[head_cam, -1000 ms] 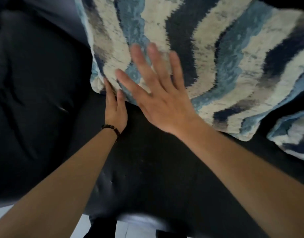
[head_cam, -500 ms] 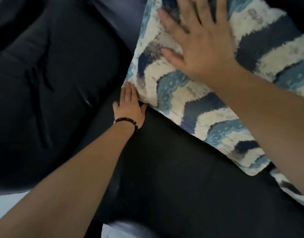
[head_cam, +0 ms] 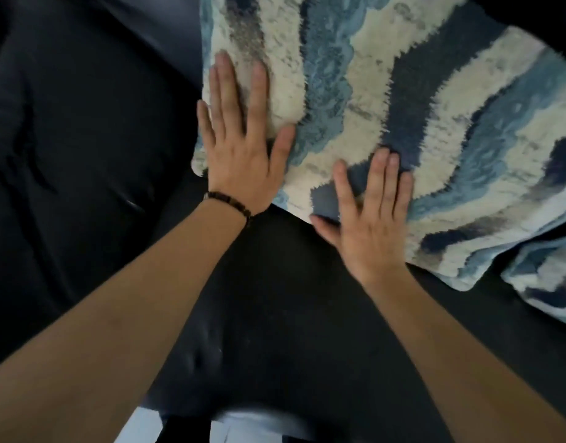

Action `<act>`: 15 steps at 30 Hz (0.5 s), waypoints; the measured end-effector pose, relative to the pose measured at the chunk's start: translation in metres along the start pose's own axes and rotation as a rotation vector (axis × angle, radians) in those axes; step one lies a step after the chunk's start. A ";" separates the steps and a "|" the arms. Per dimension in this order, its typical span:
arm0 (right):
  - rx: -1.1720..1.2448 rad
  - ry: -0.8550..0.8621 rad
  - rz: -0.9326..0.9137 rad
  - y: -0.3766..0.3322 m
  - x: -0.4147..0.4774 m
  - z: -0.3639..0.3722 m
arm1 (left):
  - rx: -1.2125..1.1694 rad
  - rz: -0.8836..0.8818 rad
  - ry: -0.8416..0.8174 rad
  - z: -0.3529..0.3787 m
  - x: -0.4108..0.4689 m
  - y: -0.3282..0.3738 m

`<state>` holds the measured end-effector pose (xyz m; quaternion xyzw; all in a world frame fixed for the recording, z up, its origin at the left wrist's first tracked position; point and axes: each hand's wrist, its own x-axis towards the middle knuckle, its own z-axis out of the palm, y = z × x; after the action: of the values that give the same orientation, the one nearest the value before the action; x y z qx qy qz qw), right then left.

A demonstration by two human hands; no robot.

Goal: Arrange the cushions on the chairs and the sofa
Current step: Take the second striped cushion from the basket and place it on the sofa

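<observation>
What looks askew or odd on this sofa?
Nothing is spilled or damaged. The cushion lies slanted on the sofa, its lower corner close to a second cushion. The left hand and right hand lie flat on it.

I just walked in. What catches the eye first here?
A big cushion with wavy blue, cream and navy stripes fills the upper right, resting on a dark sofa. Both hands lie flat on its lower left part: the left hand, wearing a beaded bracelet, near the corner, the right hand beside it. A matching second cushion peeks in at the right edge.
</observation>
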<state>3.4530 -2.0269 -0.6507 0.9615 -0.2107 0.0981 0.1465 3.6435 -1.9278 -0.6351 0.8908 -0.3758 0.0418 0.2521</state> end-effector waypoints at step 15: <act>-0.073 0.080 0.290 0.144 0.022 -0.032 | 0.311 0.430 -0.216 0.002 0.058 0.096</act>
<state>3.4058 -2.1499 -0.5803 0.9103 -0.3448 0.1490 0.1739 3.6179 -2.0231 -0.5813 0.8180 -0.5697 0.0561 0.0564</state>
